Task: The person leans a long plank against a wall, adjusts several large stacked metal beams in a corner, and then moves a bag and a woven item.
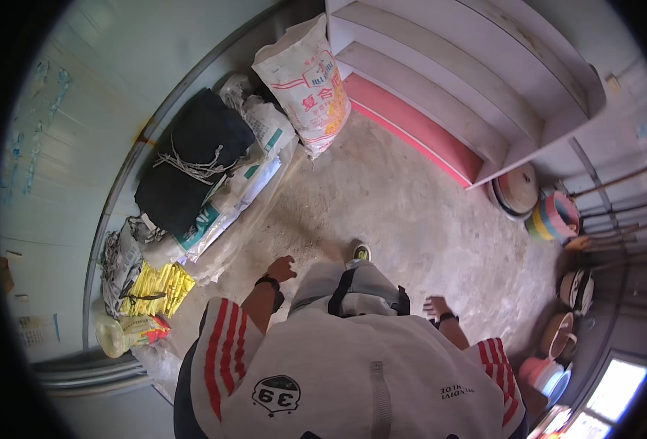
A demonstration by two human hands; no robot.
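Observation:
My left hand (281, 269) hangs beside my thigh with its fingers loosely curled and apart. Nothing is in it. It is nearest to the clear plastic sheeting and flat plastic bags (219, 219) along the left wall. On those bags rests a black cloth bundle (172, 192) with pale cord (194, 169) around it. Lower down sits a bundle of yellow packets (161, 285) with a dark tie across it. My right hand (437, 306) is out at my other side, fingers spread and holding nothing, above the bare concrete floor (411, 219).
A white woven sack (312, 88) bearing print stands beside a white shelf unit (438, 77) with a pink base board (411, 131). On the right are a round lidded pot (515, 189), a striped basket (551, 219) and several basins (545, 376). A clear plastic jar (112, 337) lies lower left.

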